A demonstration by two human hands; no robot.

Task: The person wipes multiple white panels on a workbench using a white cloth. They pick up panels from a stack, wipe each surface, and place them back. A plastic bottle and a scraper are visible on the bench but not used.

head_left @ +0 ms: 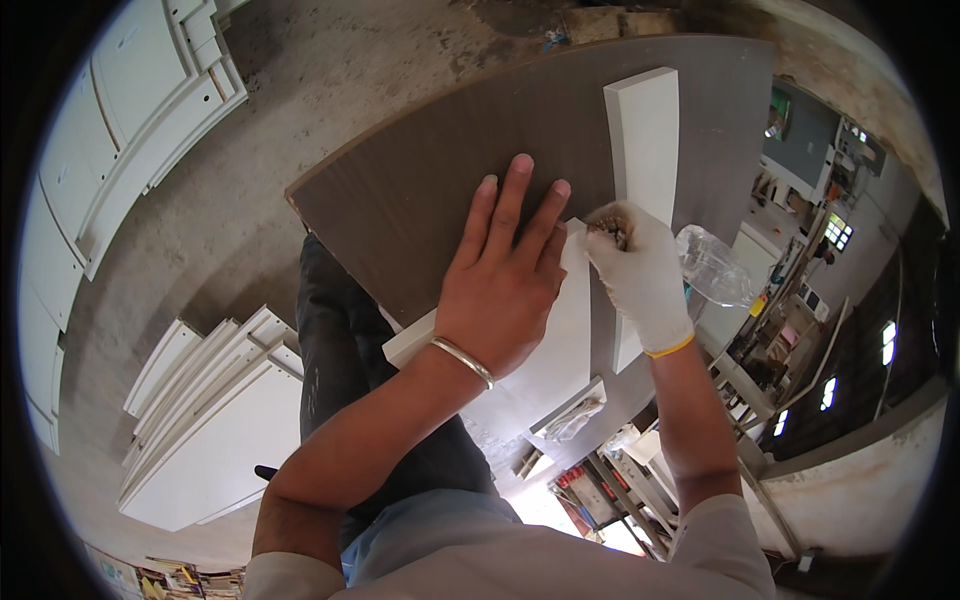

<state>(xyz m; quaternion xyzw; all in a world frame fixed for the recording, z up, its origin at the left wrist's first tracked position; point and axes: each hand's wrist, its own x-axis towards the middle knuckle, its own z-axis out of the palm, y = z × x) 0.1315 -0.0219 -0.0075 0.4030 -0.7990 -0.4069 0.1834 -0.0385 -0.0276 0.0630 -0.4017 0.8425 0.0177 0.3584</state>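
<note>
My bare left hand (505,280), with a silver bangle at its wrist, lies with fingers stretched over a white panel (555,335) and the brown board (430,190) beneath. My right hand (638,262) wears a white glove with a yellow cuff and dark stains at the fingertips. Its fingers are curled together at the panel's far right corner; whether something small is in them is hidden. A long white strip (645,135) lies on the board just beyond and beside the glove, running partly under it.
A clear plastic bottle (715,268) lies right of the glove. White panels are stacked on the floor at left (225,430) and far left (140,90). A clear plastic bag (575,418) sits near the board's near edge. Shelves (610,490) stand at lower right.
</note>
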